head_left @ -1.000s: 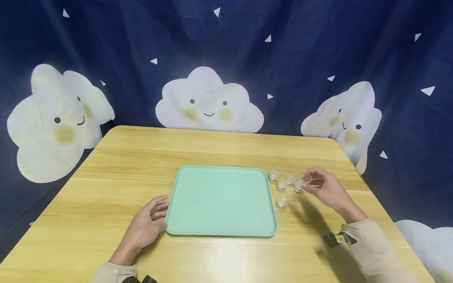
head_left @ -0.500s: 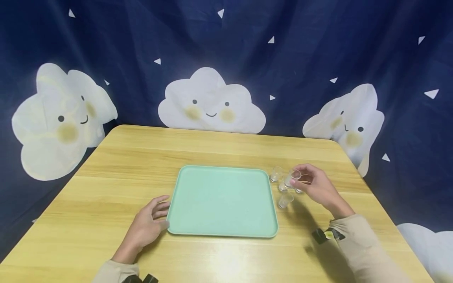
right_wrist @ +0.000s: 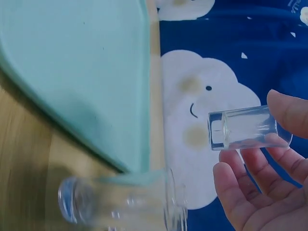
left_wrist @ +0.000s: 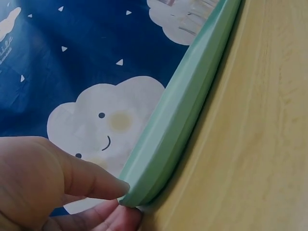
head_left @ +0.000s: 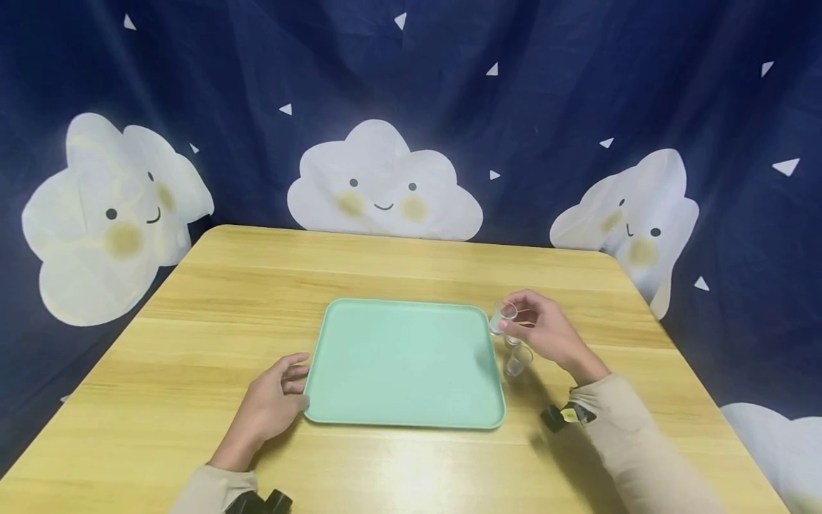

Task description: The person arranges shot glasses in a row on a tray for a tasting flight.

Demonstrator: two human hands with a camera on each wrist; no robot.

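Honestly, looks early: right hand (head_left: 547, 331) pinching one clear glass (right_wrist: 245, 127), seemingly lifted, by the right edge of the tray (head_left: 404, 364); left hand (head_left: 272, 397) relaxed against its left side; other glasses (head_left: 518, 363) beside it remain.

The left arm (head_left: 215, 489), in a beige sleeve, reaches in over the tabletop (head_left: 411, 268), left of its middle. The left hand (head_left: 272, 403) rests palm inward with relaxed fingers (head_left: 297, 373) at the left edge of the tray (head_left: 404, 364); its thumb (left_wrist: 96, 180) touches the rim by the near left corner. The right arm (head_left: 632, 435), also sleeved, slants inward from the near right, raised above its own shadow. The right hand (head_left: 546, 328) is farther toward the tabletop's far edge than the other, its thumb and fingers pinching a glass (right_wrist: 245, 127). Both wrists are bare just beyond the cuffs.
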